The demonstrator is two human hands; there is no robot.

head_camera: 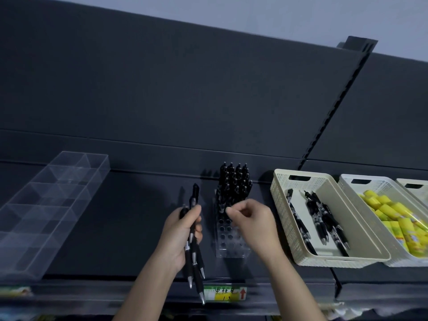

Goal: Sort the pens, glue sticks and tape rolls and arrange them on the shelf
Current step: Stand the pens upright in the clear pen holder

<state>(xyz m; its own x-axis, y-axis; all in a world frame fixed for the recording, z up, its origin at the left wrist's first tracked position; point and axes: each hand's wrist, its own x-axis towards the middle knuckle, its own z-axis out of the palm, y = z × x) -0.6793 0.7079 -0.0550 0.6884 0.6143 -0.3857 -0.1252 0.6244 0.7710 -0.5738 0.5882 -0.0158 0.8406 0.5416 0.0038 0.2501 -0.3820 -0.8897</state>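
Head view: a person stands at a dark shelf, with both hands low over it.
Writing: a price tag sits on the front edge of the shelf. It is green, white and yellow, with dark hand-written signs too blurry to read. A red arrow on it points up.
Hand on the left: the left hand is wrapped around a bunch of pens. They are black, and 3 silver tips point down.
Hand on the right: the right hand has curled fingers at the pen stand. I cannot tell if it holds a pen.
Between the hands: the pen stand is clear with round holes. The standing pens fill its back rows. The front holes are bare.
Right side: a cream basket holds loose pens lying flat. Just beside it, a white basket holds yellow glue sticks. A third basket shows only at the picture's edge.
Left side: a clear box has many small parts.
In the way: the right hand hides part of the pen stand. A dark post with slots runs up behind the baskets.
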